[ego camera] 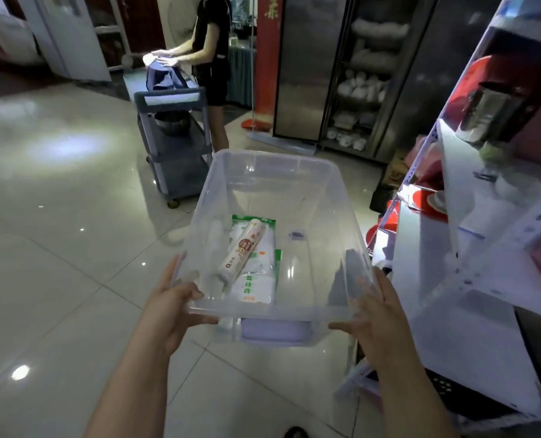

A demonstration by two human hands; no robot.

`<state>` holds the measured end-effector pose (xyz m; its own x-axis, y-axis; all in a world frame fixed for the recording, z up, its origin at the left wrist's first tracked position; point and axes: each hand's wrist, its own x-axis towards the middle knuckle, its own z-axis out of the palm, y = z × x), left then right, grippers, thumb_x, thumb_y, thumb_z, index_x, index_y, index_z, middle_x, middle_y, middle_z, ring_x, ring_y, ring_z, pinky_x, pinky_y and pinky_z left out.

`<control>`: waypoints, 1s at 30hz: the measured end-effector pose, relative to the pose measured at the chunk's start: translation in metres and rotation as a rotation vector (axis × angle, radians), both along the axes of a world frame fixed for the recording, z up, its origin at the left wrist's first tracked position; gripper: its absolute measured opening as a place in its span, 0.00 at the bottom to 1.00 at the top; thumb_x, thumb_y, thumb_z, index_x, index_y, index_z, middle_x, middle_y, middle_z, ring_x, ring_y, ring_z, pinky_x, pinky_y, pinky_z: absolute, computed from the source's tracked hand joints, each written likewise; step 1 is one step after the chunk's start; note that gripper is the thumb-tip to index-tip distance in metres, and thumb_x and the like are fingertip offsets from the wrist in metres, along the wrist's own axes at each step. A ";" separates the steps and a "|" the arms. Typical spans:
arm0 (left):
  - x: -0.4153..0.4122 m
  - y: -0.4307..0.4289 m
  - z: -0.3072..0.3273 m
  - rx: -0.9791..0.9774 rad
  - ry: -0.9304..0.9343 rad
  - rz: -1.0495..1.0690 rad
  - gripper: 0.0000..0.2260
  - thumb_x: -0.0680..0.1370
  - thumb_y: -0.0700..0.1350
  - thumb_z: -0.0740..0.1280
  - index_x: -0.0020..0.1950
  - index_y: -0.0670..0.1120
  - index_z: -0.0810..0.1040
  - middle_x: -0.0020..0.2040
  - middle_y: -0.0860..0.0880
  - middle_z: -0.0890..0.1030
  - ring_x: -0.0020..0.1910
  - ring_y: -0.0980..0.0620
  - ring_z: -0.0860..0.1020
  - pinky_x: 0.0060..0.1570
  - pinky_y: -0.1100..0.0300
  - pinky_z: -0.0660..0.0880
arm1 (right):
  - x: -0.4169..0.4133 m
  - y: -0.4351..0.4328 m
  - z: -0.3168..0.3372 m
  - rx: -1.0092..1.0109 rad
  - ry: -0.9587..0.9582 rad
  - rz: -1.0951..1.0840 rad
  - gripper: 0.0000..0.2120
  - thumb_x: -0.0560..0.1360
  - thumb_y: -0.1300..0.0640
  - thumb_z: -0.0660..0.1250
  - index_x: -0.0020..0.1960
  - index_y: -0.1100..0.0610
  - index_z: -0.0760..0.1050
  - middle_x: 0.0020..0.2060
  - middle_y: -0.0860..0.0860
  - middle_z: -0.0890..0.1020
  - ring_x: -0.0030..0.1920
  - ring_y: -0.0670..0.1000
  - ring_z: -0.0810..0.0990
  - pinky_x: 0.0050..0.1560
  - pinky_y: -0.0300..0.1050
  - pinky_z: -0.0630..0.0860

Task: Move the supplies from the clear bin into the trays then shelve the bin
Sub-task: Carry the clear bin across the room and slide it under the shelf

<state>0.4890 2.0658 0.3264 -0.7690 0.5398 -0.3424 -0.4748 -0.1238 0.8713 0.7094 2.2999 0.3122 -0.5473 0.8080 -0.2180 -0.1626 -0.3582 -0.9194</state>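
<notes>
I hold a clear plastic bin (294, 172) in front of me above the tiled floor. My left hand (171, 308) grips its near left corner, thumb over the rim. My right hand (373, 314) grips the near right corner. Inside the bin lie a white roll with an orange label (242, 248) and, under it, flat green-and-white packets (259, 279). A small dark item (297, 234) rests on the bin's bottom to the right.
A white metal shelf unit (471, 248) with red items and a steel cup stands at my right. A grey cart (174, 147) with a person beside it stands ahead. A steel cabinet (341, 74) with white dishes stands behind.
</notes>
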 end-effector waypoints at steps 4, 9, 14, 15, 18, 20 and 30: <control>-0.071 0.078 -0.010 0.013 0.003 -0.017 0.34 0.69 0.29 0.59 0.65 0.62 0.73 0.63 0.44 0.72 0.41 0.44 0.78 0.42 0.26 0.74 | -0.072 0.074 0.009 0.060 -0.074 0.073 0.28 0.76 0.74 0.59 0.70 0.50 0.66 0.67 0.54 0.71 0.62 0.60 0.74 0.35 0.53 0.83; -0.158 0.184 -0.015 0.017 0.027 -0.001 0.32 0.70 0.29 0.59 0.61 0.63 0.76 0.63 0.43 0.71 0.46 0.43 0.76 0.41 0.26 0.73 | -0.165 0.179 0.009 0.058 -0.070 0.047 0.32 0.70 0.68 0.70 0.69 0.49 0.66 0.68 0.57 0.70 0.59 0.59 0.74 0.37 0.47 0.81; -0.240 0.276 -0.004 0.009 0.043 0.003 0.30 0.71 0.29 0.59 0.51 0.65 0.80 0.58 0.44 0.73 0.48 0.42 0.75 0.41 0.26 0.74 | -0.249 0.279 0.007 0.070 -0.047 0.052 0.30 0.72 0.77 0.62 0.64 0.49 0.71 0.69 0.54 0.70 0.59 0.57 0.76 0.32 0.46 0.82; -0.254 0.291 -0.005 0.011 0.038 0.006 0.29 0.71 0.30 0.60 0.51 0.65 0.80 0.58 0.44 0.73 0.47 0.43 0.76 0.41 0.25 0.73 | -0.265 0.295 0.005 0.081 -0.019 0.045 0.30 0.70 0.79 0.64 0.60 0.48 0.73 0.70 0.55 0.68 0.63 0.57 0.74 0.31 0.47 0.82; -0.300 0.336 -0.011 0.006 0.018 -0.013 0.27 0.73 0.30 0.60 0.52 0.63 0.80 0.52 0.45 0.76 0.42 0.44 0.78 0.41 0.25 0.73 | -0.305 0.338 -0.003 0.044 0.011 0.013 0.32 0.69 0.79 0.64 0.57 0.43 0.73 0.72 0.54 0.65 0.70 0.58 0.68 0.34 0.53 0.82; -0.333 0.369 -0.018 -0.004 0.017 -0.050 0.26 0.73 0.30 0.59 0.51 0.62 0.81 0.44 0.47 0.79 0.36 0.47 0.81 0.40 0.27 0.75 | -0.328 0.365 -0.012 -0.031 0.025 -0.030 0.31 0.72 0.77 0.63 0.62 0.44 0.72 0.71 0.54 0.67 0.67 0.59 0.69 0.32 0.54 0.81; -0.508 0.584 -0.083 -0.092 0.057 -0.444 0.31 0.75 0.29 0.60 0.71 0.56 0.67 0.33 0.58 0.82 0.33 0.55 0.82 0.40 0.26 0.74 | -0.430 0.480 -0.081 -0.209 0.035 -0.387 0.29 0.75 0.73 0.57 0.69 0.47 0.67 0.67 0.55 0.70 0.55 0.58 0.74 0.35 0.57 0.81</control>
